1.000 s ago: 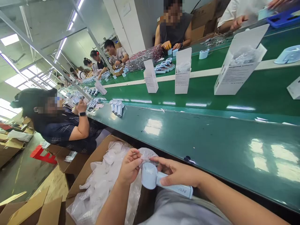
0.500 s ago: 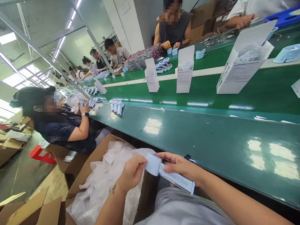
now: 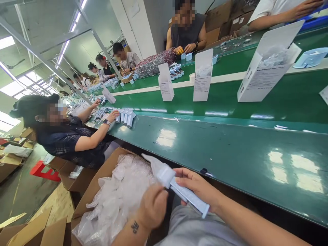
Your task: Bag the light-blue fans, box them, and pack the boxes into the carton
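My right hand (image 3: 191, 186) is closed round the light-blue handle of a handheld fan (image 3: 189, 198), which tilts up to the left. A translucent plastic bag (image 3: 153, 164) covers the fan's head, and its loose end sticks out over the carton. Just below the bagged head is my left hand (image 3: 153, 206), blurred, with curled fingers close to the bag. Whatever those fingers hold, if anything, cannot be made out. Under both hands stands an open carton (image 3: 93, 179) full of clear plastic bags (image 3: 115, 191).
A green workbench (image 3: 205, 147) runs alongside a conveyor belt. On the belt stand open white boxes (image 3: 202, 83). At left a co-worker (image 3: 69, 136) reaches to a group of light-blue fans (image 3: 126, 116). Others sit across the belt. Cardboard boxes and a red stool (image 3: 44, 171) are at left.
My left hand has moved down from the fan's head, and the bag now stands out past it. The fan has turned in my right hand. The co-worker's hand has moved onto the fans.
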`<control>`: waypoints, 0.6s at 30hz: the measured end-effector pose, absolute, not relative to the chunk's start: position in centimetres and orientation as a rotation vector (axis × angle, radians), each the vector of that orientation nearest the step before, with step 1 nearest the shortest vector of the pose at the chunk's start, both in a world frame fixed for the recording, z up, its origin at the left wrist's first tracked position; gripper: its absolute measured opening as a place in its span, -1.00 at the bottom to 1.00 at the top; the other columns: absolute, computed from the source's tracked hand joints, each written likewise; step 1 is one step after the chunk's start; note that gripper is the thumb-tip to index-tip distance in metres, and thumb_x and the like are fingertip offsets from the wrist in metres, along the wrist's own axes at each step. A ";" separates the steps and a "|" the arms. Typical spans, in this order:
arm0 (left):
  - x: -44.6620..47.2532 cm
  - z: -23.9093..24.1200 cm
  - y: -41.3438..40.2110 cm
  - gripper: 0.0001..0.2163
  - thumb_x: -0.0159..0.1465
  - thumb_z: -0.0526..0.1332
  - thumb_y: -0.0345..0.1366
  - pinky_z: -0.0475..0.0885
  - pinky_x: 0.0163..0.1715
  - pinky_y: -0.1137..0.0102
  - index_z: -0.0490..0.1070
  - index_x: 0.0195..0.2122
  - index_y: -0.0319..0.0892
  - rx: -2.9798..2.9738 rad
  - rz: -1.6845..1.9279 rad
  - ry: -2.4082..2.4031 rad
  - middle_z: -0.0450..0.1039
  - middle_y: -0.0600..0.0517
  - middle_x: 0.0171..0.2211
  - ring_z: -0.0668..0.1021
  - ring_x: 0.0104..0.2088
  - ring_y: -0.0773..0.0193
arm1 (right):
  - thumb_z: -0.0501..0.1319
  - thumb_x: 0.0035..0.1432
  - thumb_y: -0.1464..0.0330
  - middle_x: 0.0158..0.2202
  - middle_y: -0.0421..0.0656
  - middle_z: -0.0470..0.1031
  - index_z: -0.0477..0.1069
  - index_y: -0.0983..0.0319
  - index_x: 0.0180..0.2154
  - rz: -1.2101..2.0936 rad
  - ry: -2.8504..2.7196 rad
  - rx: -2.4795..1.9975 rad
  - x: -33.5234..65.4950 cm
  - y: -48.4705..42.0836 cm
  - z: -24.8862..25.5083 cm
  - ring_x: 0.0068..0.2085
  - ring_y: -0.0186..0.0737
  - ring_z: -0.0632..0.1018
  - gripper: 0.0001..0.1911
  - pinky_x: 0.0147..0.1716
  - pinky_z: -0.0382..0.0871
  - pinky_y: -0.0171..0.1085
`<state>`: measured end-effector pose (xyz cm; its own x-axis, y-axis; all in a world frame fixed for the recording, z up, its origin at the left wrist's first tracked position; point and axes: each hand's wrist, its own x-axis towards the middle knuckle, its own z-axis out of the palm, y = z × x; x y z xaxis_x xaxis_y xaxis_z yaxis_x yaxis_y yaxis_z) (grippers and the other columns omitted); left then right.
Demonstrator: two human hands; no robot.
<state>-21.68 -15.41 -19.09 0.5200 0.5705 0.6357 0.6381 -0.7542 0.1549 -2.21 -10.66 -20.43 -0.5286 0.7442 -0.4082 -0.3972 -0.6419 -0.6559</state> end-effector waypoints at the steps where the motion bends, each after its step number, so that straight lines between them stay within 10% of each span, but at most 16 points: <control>1: -20.8 -19.4 -15.6 -0.76 0.28 0.06 -0.50 0.46 -0.38 0.39 0.33 -0.04 -0.19 -2.706 -1.099 -1.066 0.46 -0.07 -0.30 0.51 -0.33 0.24 | 0.39 -0.08 0.28 -0.29 -0.21 0.43 0.36 0.20 -0.14 2.156 -0.609 -0.921 -2.7 -10.6 -20.3 -0.48 -0.35 0.45 -0.57 -0.56 0.42 -0.31; 6: -17.0 -19.2 -14.7 -0.77 0.27 0.05 -0.51 0.47 -0.31 0.37 0.27 -0.06 -0.16 -2.678 -1.503 -1.486 0.42 -0.06 -0.26 0.50 -0.28 0.26 | 0.19 0.11 0.38 -0.57 -0.25 0.37 0.32 0.22 -0.37 2.384 -0.177 -1.076 -4.0 -10.8 -19.6 -0.54 -0.32 0.44 -0.94 -0.52 0.37 -0.34; 18: -16.2 -20.6 -16.9 -0.80 0.10 0.14 -0.53 0.15 -0.56 0.52 0.30 -0.25 -0.21 -2.501 -2.126 -2.673 0.21 0.16 -0.53 0.26 -0.55 0.46 | 0.26 -0.01 0.14 -0.59 -0.24 0.27 0.18 0.17 -0.60 1.944 -1.348 -1.400 0.8 -15.0 -21.7 -0.52 -0.29 0.31 -0.65 -0.52 0.24 -0.32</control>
